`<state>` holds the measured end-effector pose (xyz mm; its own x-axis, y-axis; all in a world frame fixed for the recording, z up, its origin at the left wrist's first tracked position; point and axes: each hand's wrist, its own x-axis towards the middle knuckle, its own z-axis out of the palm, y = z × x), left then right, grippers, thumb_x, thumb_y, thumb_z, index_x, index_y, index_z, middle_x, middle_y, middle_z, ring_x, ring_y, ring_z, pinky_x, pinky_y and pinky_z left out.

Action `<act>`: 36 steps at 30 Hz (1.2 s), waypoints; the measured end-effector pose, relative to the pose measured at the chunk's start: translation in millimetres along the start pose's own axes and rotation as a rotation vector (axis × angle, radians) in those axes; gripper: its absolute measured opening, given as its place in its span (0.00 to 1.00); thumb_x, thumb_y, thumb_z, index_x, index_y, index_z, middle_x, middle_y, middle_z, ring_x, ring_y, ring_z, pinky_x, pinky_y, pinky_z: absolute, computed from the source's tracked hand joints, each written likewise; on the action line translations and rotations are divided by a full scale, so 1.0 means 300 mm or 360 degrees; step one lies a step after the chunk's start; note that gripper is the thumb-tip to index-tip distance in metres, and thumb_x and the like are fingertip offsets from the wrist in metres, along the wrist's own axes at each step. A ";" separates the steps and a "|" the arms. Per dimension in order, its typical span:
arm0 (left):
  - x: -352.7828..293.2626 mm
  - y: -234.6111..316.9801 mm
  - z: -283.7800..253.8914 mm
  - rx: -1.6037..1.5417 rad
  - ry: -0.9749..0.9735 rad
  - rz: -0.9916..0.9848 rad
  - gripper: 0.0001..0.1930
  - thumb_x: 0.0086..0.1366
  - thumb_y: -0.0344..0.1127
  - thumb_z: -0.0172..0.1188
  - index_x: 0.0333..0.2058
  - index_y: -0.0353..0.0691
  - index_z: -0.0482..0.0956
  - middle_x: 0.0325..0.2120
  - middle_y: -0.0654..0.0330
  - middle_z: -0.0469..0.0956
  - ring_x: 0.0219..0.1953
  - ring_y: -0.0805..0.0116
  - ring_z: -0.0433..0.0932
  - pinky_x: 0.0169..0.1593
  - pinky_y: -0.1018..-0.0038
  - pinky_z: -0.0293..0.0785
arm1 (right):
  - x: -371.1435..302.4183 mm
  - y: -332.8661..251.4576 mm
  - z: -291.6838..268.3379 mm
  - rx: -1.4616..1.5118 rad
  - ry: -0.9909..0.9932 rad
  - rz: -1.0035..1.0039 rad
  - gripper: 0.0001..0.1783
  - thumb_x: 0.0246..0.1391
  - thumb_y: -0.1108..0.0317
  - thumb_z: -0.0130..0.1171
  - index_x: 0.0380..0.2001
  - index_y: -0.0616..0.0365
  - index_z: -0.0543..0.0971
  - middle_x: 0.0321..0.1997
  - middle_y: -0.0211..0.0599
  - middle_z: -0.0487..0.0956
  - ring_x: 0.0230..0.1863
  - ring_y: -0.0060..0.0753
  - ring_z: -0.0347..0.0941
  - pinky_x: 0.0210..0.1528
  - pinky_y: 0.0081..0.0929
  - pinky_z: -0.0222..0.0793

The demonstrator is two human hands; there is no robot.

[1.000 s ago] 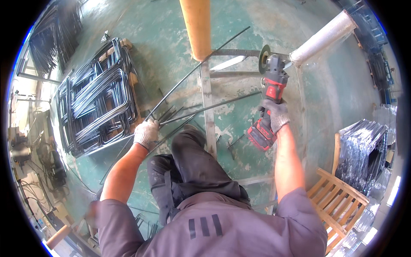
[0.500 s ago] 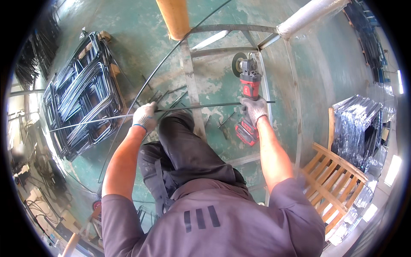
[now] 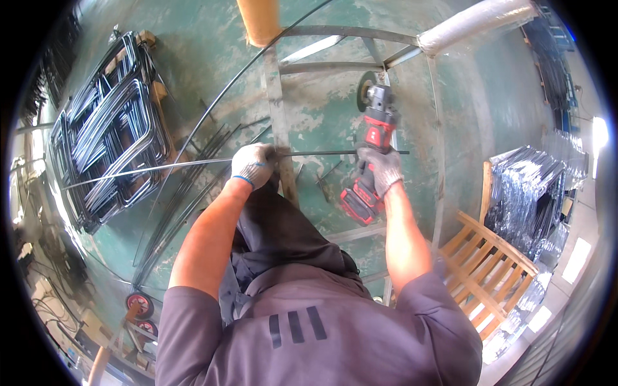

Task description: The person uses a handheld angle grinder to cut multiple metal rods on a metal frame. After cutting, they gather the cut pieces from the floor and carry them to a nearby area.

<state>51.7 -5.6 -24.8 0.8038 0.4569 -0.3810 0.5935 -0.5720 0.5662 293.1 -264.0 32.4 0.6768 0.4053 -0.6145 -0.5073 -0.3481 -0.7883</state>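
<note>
My gloved left hand [image 3: 254, 165] is closed round a long, thin metal rod [image 3: 315, 153] lying crosswise in front of me. To the left, the rod stretches out over the stacked frames; its short right end emerges just past my other hand. My gloved right hand [image 3: 381, 168] grips a red and black cordless angle grinder [image 3: 378, 132] by its body. The grinder's head and cutting disc [image 3: 365, 93] point away from me, above the rod and apart from it. Whether the right fingers also touch the rod is hidden.
A metal frame [image 3: 273, 96] stands before me, with a yellow wrapped post [image 3: 259, 22] and a plastic-wrapped post [image 3: 473, 27]. Bent tube frames [image 3: 116, 132] are stacked at left. Loose rods [image 3: 187, 193] lie on the floor. A wooden pallet [image 3: 492, 270] is at right.
My left hand has moved right, nearer the right hand, still round the rod. The grinder has tilted slightly. My leg has shifted, showing more floor rods at left.
</note>
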 end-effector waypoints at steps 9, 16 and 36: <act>-0.011 -0.053 0.014 -0.0025 0.0320 -0.0043 0.10 0.66 0.44 0.74 0.36 0.44 0.90 0.36 0.47 0.88 0.44 0.39 0.87 0.50 0.49 0.82 | -0.258 -0.062 -0.132 -0.0001 -0.0315 0.0396 0.14 0.58 0.71 0.69 0.46 0.63 0.82 0.31 0.35 0.83 0.25 0.31 0.80 0.30 0.33 0.80; 0.005 -0.042 0.016 0.0231 0.0318 0.0071 0.12 0.69 0.45 0.71 0.34 0.43 0.88 0.34 0.47 0.87 0.43 0.39 0.87 0.48 0.47 0.81 | -0.314 0.078 -0.144 0.0074 -0.0442 0.0706 0.13 0.57 0.71 0.69 0.44 0.61 0.82 0.28 0.35 0.79 0.23 0.33 0.77 0.30 0.34 0.77; 0.014 -0.053 0.016 0.0244 0.0286 0.0123 0.11 0.70 0.42 0.69 0.34 0.41 0.86 0.35 0.46 0.86 0.44 0.38 0.86 0.49 0.46 0.80 | -0.285 0.183 -0.118 0.0297 -0.0455 0.0685 0.08 0.55 0.73 0.69 0.36 0.61 0.79 0.21 0.35 0.76 0.19 0.33 0.75 0.25 0.34 0.74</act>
<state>45.8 2.3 -38.9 0.8350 0.5137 -0.1971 0.5408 -0.7004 0.4657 226.3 -347.5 42.6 0.2283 0.4821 -0.8459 -0.8101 -0.3878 -0.4397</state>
